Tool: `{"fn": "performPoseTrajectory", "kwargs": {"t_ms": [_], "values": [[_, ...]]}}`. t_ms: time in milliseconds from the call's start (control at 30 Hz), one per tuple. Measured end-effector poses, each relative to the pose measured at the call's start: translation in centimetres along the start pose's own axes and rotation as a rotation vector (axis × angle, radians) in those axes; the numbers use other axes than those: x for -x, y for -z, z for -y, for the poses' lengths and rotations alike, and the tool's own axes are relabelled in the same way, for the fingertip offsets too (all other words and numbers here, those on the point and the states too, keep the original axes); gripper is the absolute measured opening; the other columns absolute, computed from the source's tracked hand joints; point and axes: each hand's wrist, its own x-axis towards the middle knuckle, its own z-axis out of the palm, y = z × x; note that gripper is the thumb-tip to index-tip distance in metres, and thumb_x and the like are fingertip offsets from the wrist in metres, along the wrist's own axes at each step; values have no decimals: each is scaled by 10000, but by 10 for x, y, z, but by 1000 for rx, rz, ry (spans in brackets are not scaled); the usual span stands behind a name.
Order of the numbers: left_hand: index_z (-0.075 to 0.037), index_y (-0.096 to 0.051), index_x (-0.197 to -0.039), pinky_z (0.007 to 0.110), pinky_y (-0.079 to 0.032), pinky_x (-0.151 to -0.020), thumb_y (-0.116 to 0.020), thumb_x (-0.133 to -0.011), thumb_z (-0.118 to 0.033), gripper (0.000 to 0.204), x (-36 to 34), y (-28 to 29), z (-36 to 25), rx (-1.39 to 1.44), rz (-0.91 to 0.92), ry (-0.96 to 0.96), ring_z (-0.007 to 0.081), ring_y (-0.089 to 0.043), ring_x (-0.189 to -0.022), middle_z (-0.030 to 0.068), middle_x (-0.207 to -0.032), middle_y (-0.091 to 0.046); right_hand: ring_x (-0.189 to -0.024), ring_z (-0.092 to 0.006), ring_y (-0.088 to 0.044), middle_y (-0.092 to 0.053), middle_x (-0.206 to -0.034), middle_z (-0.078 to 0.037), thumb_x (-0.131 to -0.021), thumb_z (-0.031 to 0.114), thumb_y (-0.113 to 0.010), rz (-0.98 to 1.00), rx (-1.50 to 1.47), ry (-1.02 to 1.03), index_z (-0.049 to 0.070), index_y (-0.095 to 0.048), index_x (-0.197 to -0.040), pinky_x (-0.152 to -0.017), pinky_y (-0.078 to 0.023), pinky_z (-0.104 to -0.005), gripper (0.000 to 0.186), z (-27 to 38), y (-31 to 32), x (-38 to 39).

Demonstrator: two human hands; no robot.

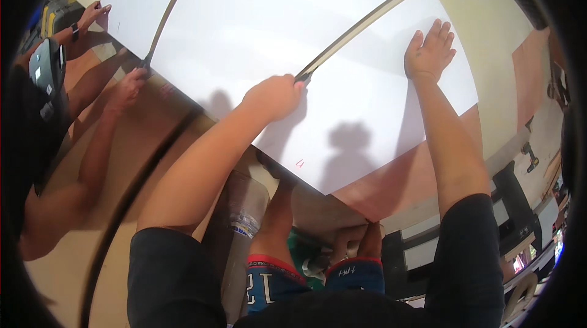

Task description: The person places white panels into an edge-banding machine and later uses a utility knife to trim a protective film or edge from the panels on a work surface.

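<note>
Large white panels [244,16] lie side by side in front of me, with a narrow gap [367,16] between two of them. My left hand [278,97] is closed at the near end of this gap. A small dark piece shows beside its fingers, but what the fist holds is mostly hidden. On the right panel [361,108] my right hand [431,51] rests flat, fingers spread. A small red handwritten mark is on that panel near its lower edge. At the left, a co-worker's hand [130,88] is closed at the near end of a second gap [168,16].
The co-worker's other hand [92,15] touches the far left panel's edge. Reddish-brown board [391,181] shows under the right panel. A cordless drill [530,155] lies at the right, near a black frame [510,206]. A yellow and black case [58,15] stands at the upper left.
</note>
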Motion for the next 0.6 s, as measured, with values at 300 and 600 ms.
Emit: {"fn": "performPoseTrajectory", "kwargs": {"t_ms": [300,600], "values": [[4,-611,-1124,545,-519,-898,-399,-1063,-392,453,83,-44,93,-136,211,257,447,-669,-1003,272,-1031,-699,-1577,-342,-89,-126,-1712,-128,-1046,427,-332,11,-19,-4,106,-201,-1631,-1257,-56,-560,680,6,5,-2],[-18,-569,-949,541,-496,-710,-396,-1064,-494,519,-12,22,-36,141,-231,-120,444,-655,-777,233,-792,-672,-1570,-355,-114,-129,-1712,-125,-1044,423,-351,-15,-18,-23,103,-205,-1632,-1249,-64,-579,685,-3,2,-1]]}}
